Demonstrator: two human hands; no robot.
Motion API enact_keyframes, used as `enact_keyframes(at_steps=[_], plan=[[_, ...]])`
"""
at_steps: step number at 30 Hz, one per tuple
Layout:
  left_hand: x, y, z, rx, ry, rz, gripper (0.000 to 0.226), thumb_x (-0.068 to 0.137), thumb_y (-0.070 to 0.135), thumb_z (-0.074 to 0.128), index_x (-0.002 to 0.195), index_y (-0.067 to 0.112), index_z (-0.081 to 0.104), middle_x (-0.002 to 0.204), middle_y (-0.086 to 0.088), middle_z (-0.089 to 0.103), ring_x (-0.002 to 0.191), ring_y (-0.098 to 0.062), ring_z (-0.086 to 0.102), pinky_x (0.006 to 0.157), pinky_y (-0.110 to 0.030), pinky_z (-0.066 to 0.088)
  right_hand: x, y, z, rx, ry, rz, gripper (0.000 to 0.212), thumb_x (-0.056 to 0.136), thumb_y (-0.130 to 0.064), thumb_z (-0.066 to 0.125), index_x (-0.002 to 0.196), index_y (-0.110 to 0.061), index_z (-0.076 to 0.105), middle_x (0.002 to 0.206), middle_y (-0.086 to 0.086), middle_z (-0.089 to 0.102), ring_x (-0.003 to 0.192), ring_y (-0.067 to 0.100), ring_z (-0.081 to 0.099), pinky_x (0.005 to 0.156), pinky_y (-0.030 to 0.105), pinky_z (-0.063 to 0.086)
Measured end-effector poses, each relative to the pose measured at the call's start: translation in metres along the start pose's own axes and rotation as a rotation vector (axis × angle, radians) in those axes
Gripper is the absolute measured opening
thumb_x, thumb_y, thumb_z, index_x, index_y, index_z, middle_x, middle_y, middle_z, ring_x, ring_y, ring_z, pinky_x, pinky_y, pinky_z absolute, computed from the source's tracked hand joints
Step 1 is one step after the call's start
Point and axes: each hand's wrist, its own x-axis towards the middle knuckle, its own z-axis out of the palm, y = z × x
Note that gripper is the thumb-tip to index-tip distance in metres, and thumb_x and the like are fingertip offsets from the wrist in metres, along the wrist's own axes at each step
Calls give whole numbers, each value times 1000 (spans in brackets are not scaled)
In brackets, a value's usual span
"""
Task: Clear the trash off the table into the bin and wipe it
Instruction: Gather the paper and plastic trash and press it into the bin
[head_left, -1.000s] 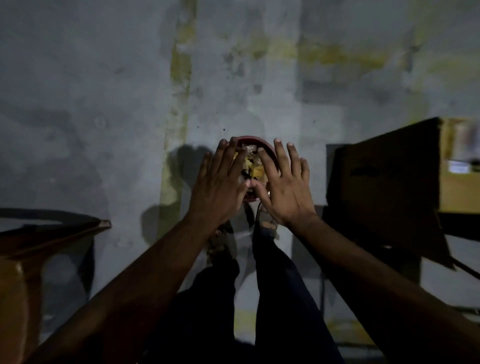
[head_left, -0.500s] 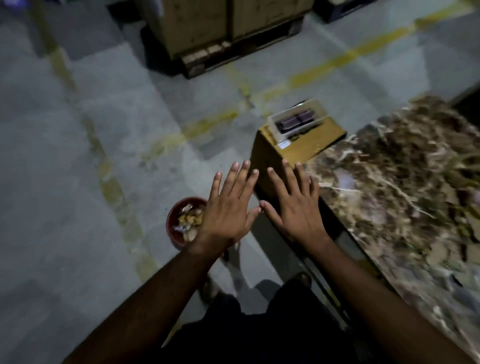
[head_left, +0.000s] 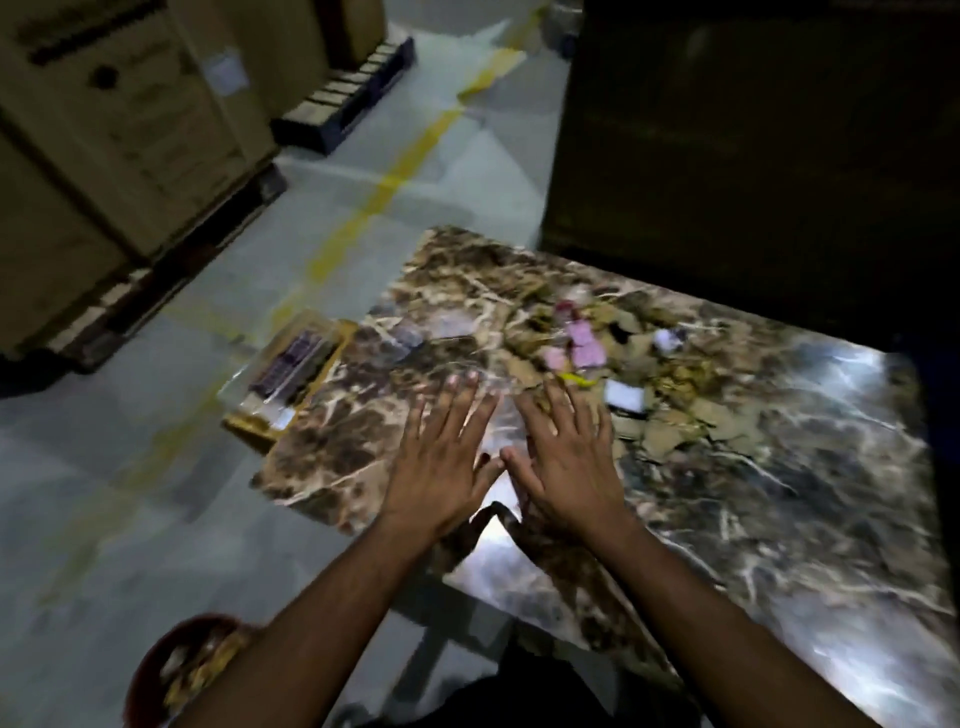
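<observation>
Both hands out flat over the near-left part of the table, palms down, fingers straight and spread, holding nothing. Left hand and right hand sit side by side, thumbs nearly meeting. Can't tell if the palms touch the top or float just above it; frame is motion-blurred.

Table: dark brown marbled slab, glossy, glare on the near and right parts.

Trash lies in a loose cluster beyond the fingertips, mid-table toward the far side: pink scraps, a yellow bit, a white slip, a small white crumpled piece, tan torn pieces to the right of the right hand. Something clear and filmy right under the fingertips, too blurred to name.

Bin: red, round, on the floor at the near-left, left of the left forearm, well apart from the table. Already has scraps in it.

Off the table's left edge: a yellow box with a clear tray on top, dark items inside.

Far left: large cartons on pallets. Yellow floor line runs far to near.
</observation>
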Motion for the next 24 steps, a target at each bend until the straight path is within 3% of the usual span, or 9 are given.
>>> enact_keyframes(at_steps=[7, 9, 11, 14, 17, 21, 24], plan=[[73, 62, 34, -11, -90, 144, 68, 101, 62, 28, 159, 28, 22, 169, -2, 10, 155, -25, 12, 122, -51, 16, -4, 85, -6, 103, -76, 146, 72, 98, -71, 11, 156, -33, 29, 167, 3, 23, 155, 27, 14, 120, 58, 20], [89, 67, 43, 4, -123, 181, 72, 100, 67, 25, 160, 29, 17, 170, -2, 4, 156, -24, 7, 122, -53, 17, -4, 102, -8, 136, -102, 172, 72, 96, -71, 14, 158, -35, 21, 169, 2, 15, 156, 27, 10, 120, 55, 20], [110, 69, 48, 3, -148, 197, 78, 97, 74, 22, 161, 31, 7, 169, -2, -6, 156, -24, -1, 124, -53, 8, 1, 124, -12, 155, -125, 211, 74, 95, -73, 17, 159, -37, 16, 170, 3, 11, 156, 29, 10, 122, 54, 18], [150, 57, 44, -17, -204, 155, 84, 93, 79, 11, 160, 32, -6, 168, -5, -14, 155, -27, -12, 124, -52, -5, 18, 170, -13, 167, -141, 333, 73, 97, -71, 33, 159, -39, 12, 170, 4, 8, 155, 31, 8, 122, 56, 16], [196, 30, 49, -149, -182, 45, 89, 87, 83, 11, 159, 31, 4, 169, -6, -1, 155, -29, -6, 123, -57, 5, 35, 217, -10, 202, -141, 498, 73, 95, -68, 43, 158, -40, 17, 170, 5, 8, 155, 34, 7, 122, 61, 15], [239, -6, 80, -244, -273, -107, 98, 79, 91, 13, 159, 34, 8, 169, -9, 0, 154, -34, -1, 123, -58, 4, 50, 255, 8, 255, -241, 571, 79, 88, -79, 36, 157, -47, 13, 170, 7, 3, 154, 41, 4, 120, 64, 8], [243, -7, 98, -275, -419, -87, 85, 91, 78, 30, 160, 34, 7, 169, -7, -8, 154, -35, 1, 123, -57, 11, 56, 253, 26, 272, -294, 545, 81, 85, -83, 32, 155, -52, 6, 170, 6, 2, 154, 42, 2, 119, 65, 2]])
